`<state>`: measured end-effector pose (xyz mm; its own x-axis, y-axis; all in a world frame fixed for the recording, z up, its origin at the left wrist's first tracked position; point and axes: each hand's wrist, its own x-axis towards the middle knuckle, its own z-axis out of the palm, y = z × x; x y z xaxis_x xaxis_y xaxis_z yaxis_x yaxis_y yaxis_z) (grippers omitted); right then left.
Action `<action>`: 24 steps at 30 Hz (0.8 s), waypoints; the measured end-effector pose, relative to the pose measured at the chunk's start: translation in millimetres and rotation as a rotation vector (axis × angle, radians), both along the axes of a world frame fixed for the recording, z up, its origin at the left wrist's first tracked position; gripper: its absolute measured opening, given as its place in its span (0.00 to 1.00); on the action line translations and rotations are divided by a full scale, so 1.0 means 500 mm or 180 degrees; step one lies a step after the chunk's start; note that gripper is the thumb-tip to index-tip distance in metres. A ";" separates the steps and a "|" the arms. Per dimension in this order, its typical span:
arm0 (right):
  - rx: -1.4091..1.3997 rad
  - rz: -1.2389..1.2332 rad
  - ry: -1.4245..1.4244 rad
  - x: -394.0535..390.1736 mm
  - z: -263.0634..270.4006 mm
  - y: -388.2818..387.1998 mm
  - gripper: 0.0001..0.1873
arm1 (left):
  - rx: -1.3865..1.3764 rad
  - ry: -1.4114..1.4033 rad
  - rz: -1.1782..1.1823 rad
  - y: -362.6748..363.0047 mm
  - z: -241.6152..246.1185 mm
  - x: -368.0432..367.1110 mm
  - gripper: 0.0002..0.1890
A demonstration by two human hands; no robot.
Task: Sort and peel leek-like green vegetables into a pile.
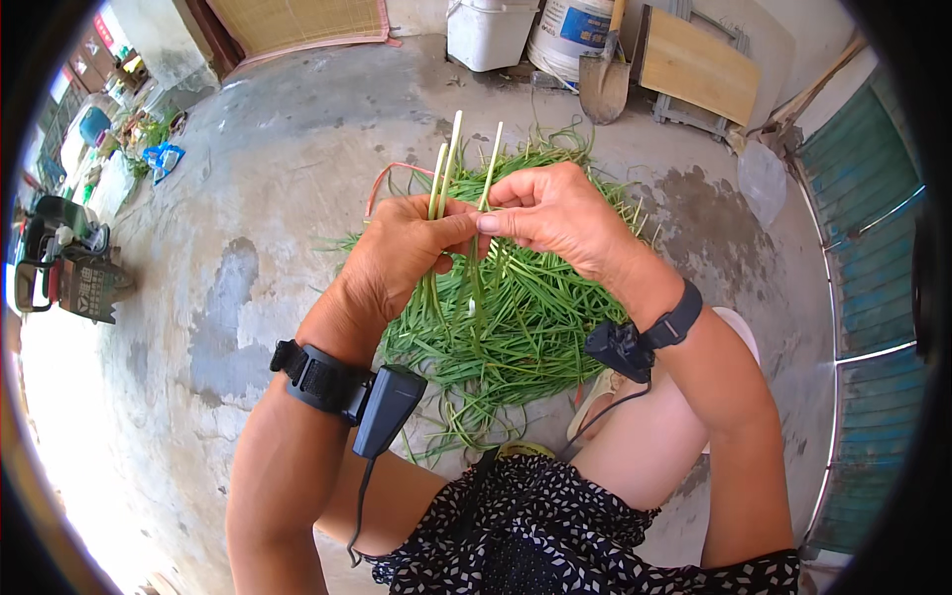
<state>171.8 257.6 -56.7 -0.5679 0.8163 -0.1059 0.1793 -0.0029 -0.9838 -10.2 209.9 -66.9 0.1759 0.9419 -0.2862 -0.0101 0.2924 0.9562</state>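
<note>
Upright in my left hand are a few garlic chive stalks, their pale ends pointing up and their green leaves hanging below. My right hand pinches another single chive stalk between thumb and fingers. The two hands meet, fingertips touching or nearly so. Under them a wide heap of green chives spreads over the concrete floor in front of my legs. Each wrist wears a black strap with a small dark device, the left device and the right device, both with cables.
A white bucket, a larger printed bucket, a shovel and a wooden board stand along the back wall. At left sits a chainsaw-like machine. A blue-green metal door lines the right side.
</note>
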 end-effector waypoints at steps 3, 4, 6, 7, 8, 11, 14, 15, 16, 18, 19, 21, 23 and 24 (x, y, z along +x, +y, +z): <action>0.0465 -0.0131 -0.0180 0.012 -0.016 0.016 0.06 | -0.0101 -0.0045 -0.0019 0.003 0.004 0.009 0.07; 0.0674 -0.0194 -0.0222 0.018 -0.021 0.024 0.06 | -0.0097 -0.0050 -0.0040 0.004 0.007 0.010 0.07; 0.0833 -0.0304 -0.0317 0.028 -0.022 0.035 0.05 | -0.0131 0.0039 -0.0265 0.002 0.009 0.008 0.08; 0.0989 -0.0394 -0.0406 0.032 -0.021 0.040 0.05 | -0.0135 0.0033 -0.0270 0.000 0.009 0.006 0.08; 0.0985 -0.0396 -0.0412 0.037 -0.021 0.048 0.05 | -0.0190 0.0114 -0.0326 -0.002 0.009 0.003 0.08; 0.0667 -0.0812 0.0011 0.057 -0.015 0.072 0.06 | -0.0223 0.0259 -0.0441 -0.007 0.005 -0.005 0.08; 0.0413 -0.1166 0.0046 0.098 -0.007 0.100 0.06 | -0.0228 0.0241 -0.0525 -0.009 0.008 -0.004 0.08; 0.0224 -0.1341 0.0110 0.116 -0.008 0.112 0.05 | -0.0234 0.0280 -0.0563 -0.009 0.008 -0.003 0.08; 0.0126 -0.1423 0.0205 0.133 -0.010 0.121 0.07 | -0.0239 0.0317 -0.0605 -0.008 0.008 -0.001 0.08; -0.0149 -0.1285 0.0368 0.148 -0.011 0.125 0.09 | -0.0228 0.0280 -0.0618 -0.007 0.006 0.000 0.09; -0.0423 -0.1129 0.0537 0.146 -0.009 0.122 0.10 | -0.0217 0.0248 -0.0615 -0.007 0.004 -0.001 0.09; -0.0633 -0.0883 0.0563 0.119 -0.010 0.102 0.11 | -0.0167 0.0198 -0.0621 -0.005 0.004 -0.005 0.09; -0.0941 -0.0210 0.0859 0.077 -0.003 0.072 0.10 | -0.0111 0.0144 -0.0630 -0.007 0.008 -0.002 0.09; -0.0946 -0.0232 0.0851 0.064 -0.003 0.061 0.10 | -0.0084 0.0141 -0.0629 -0.004 0.010 0.003 0.09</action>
<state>203.7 288.2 -58.2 -0.5492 0.8115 -0.1998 -0.0938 -0.2974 -0.9501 -8.7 207.9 -62.1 0.3432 0.8824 -0.3218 0.0920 0.3094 0.9465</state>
